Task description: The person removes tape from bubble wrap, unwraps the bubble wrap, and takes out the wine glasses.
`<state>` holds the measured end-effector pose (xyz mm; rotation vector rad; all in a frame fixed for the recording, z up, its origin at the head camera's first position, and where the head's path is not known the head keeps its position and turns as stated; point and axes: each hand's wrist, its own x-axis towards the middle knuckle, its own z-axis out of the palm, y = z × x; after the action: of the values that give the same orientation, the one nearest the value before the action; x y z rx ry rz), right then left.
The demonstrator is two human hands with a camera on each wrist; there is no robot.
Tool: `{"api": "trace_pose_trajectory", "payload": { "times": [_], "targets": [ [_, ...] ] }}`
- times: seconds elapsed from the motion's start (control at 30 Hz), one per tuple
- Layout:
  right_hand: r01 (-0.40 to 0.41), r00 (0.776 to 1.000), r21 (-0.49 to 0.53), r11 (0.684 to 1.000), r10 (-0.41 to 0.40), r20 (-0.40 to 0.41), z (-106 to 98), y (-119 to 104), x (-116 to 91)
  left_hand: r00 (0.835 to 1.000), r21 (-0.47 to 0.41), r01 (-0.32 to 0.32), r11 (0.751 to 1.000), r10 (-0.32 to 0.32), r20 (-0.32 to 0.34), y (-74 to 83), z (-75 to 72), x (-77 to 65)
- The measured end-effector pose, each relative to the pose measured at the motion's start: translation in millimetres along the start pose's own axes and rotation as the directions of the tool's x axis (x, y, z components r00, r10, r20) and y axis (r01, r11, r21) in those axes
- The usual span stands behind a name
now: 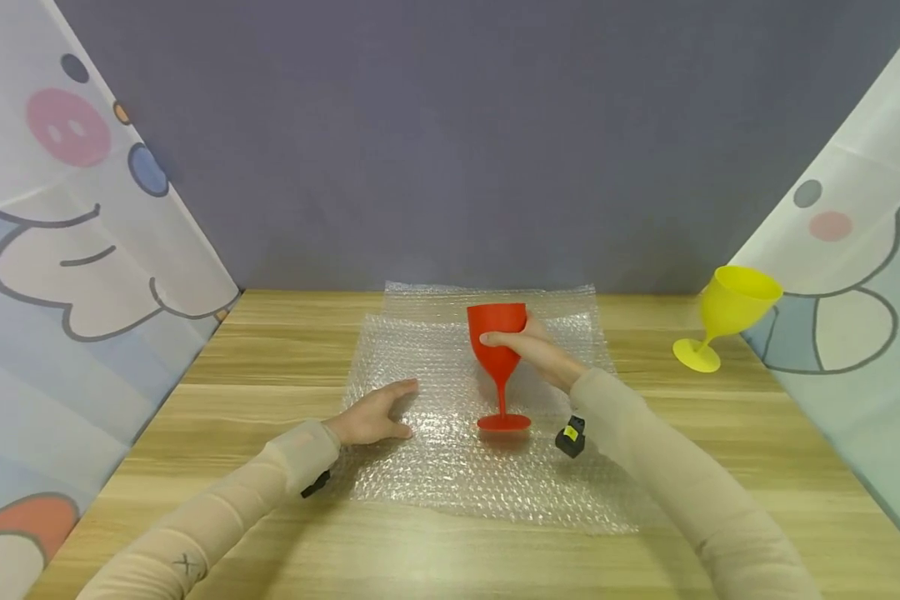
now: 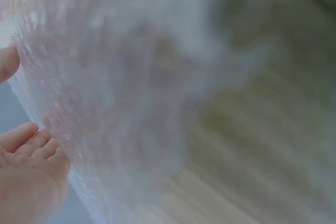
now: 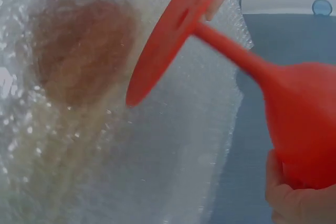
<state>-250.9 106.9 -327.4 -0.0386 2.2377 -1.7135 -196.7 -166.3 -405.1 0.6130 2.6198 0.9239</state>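
A red plastic goblet [image 1: 497,360] is held upright over a sheet of bubble wrap [image 1: 435,467]. My right hand [image 1: 532,346] grips it around the bowl, thumb across the near side. In the right wrist view, the round foot of the red goblet [image 3: 173,40] stands apart from the wrap, with a reddish patch on the plastic below it. My left hand [image 1: 375,414] is over the left part of the sheet, thumb and fingers spread and holding nothing. The left wrist view catches its palm and fingers [image 2: 31,182] at the edge, the bubble wrap blurred beside them.
A yellow goblet [image 1: 735,304] stands on its foot at the back right of the wooden table [image 1: 285,350]. A grey panel [image 1: 487,150] closes off the back. Cartoon-printed cloths [image 1: 60,208] hang along both sides.
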Motion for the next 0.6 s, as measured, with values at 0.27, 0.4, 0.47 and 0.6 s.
{"api": "trace_pose_trajectory", "payload": {
  "times": [0.27,0.4,0.47,0.6],
  "targets": [
    [0.138,0.987,-0.126,0.982,-0.148,-0.067,2,-9,-12,1.000,-0.013,-0.007,1.000,0.007,-0.006,-0.5,-1.3,-0.6],
    [0.235,0.955,-0.219,0.947,-0.266,-0.127,4,-6,-18,1.000,-0.018,-0.008,1.000,0.008,-0.004,-1.4,-0.5,-0.5],
    [0.284,0.932,-0.263,0.922,-0.330,-0.149,5,-3,-21,1.000,-0.022,-0.008,1.000,0.008,-0.003,-1.5,-0.3,-0.6],
    [0.355,0.894,-0.278,0.893,-0.411,-0.178,6,1,-26,1.000,-0.020,-0.011,1.000,0.011,-0.003,-0.9,-0.3,-0.5]
  ]
}}
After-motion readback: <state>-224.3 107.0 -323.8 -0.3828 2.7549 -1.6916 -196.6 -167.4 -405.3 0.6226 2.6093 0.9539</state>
